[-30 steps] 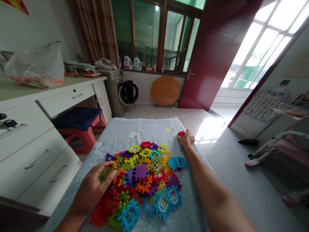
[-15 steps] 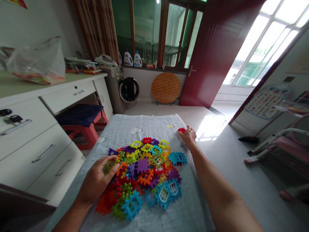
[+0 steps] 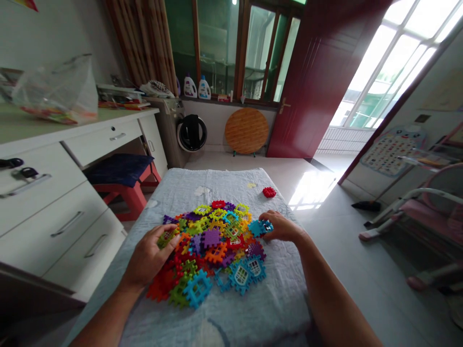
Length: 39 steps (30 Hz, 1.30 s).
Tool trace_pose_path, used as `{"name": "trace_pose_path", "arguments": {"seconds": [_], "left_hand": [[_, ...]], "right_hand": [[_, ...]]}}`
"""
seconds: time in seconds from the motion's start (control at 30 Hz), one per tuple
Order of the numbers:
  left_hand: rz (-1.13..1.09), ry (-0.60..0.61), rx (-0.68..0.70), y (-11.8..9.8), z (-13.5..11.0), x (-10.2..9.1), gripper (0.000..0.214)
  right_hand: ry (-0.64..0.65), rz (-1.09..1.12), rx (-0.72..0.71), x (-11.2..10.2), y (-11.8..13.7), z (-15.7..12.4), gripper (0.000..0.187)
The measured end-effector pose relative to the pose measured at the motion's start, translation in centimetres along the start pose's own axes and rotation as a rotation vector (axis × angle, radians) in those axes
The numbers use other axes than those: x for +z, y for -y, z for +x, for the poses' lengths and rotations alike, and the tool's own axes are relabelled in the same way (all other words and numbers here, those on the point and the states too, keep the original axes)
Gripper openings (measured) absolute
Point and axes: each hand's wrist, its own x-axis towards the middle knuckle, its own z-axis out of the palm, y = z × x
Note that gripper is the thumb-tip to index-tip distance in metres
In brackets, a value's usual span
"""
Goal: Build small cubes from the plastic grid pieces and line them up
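Plastic tiles point(image 3: 211, 237) with notched edges lie in a loose heap in the middle of a cloth-covered desk point(image 3: 275, 299), in purple, red, orange, yellow, green and blue; several carry lattice windows. Left hand point(image 3: 154, 246) rests at the heap's left side, thumb and fingers apart, with a green tile point(image 3: 166, 237) between them; whether it grips that tile I cannot tell. Right hand point(image 3: 278, 227) is at the opposite side, fingers and thumb clamped on a pair of blue tiles point(image 3: 256, 228) at the heap's edge. Beyond that hand, well apart from the heap, a red piece point(image 3: 269, 192) sits alone near the far right corner of the desk. On the near side of the heap, two joined blue window tiles point(image 3: 241, 275) lie flat to the right of a single blue frame tile point(image 3: 198, 288).

To the left stands a white drawer unit point(image 3: 65, 202) with a clear plastic bag point(image 3: 60, 94) on top, and a red stool point(image 3: 133, 200) with a dark blue cover is beside it. Further back are a washing machine point(image 3: 170, 127) with its round door open, a round wooden tabletop point(image 3: 246, 131) leaning against the wall, and an open maroon door point(image 3: 318, 82).
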Motion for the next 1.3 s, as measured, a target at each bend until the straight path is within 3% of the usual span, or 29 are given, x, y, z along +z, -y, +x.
{"name": "trace_pose_path", "arguments": {"seconds": [0.2, 0.3, 0.43, 0.57, 0.67, 0.8, 0.9, 1.0, 1.07, 1.2, 1.3], "left_hand": [[0.014, -0.005, -0.024, 0.2, 0.1, -0.1, 0.040], [0.021, -0.016, -0.025, 0.1, 0.2, -0.2, 0.040], [0.028, -0.026, -0.029, 0.0, 0.2, -0.3, 0.040], [0.035, -0.033, -0.032, 0.1, 0.3, -0.3, 0.040], [0.039, -0.038, -0.031, 0.1, 0.3, -0.3, 0.040], [0.053, -0.037, -0.017, 0.0, 0.2, -0.3, 0.040], [0.071, -0.037, -0.009, 0.0, 0.2, -0.3, 0.040], [0.076, -0.044, -0.002, 0.1, 0.2, -0.3, 0.040], [0.069, -0.045, -0.001, 0.2, 0.2, -0.3, 0.040], [0.059, -0.037, -0.012, 0.5, 0.1, -0.2, 0.040], [0.053, -0.026, -0.016, 0.7, 0.1, -0.1, 0.040]], "right_hand": [[-0.270, 0.410, 0.107, 1.1, -2.3, 0.9, 0.051], [-0.396, 0.496, 0.128, 1.5, -3.0, 1.3, 0.054], [-0.474, 0.318, 0.228, 1.8, -3.8, 1.3, 0.041], [-0.375, -0.016, 0.387, 1.6, -3.9, 0.8, 0.027], [-0.341, -0.092, 0.444, 1.0, -3.4, 0.4, 0.020], [-0.373, -0.053, 0.260, 0.4, -1.8, 0.0, 0.022], [-0.295, -0.053, 0.070, 0.7, 0.1, -0.1, 0.040], [-0.237, -0.119, 0.014, 1.3, 1.8, 0.0, 0.057], [-0.215, -0.160, 0.006, 1.6, 2.5, 0.2, 0.051], [-0.232, -0.142, 0.001, 1.8, 2.2, 0.7, 0.012], [-0.345, -0.024, 0.009, 1.9, 1.2, 1.0, 0.010]]}}
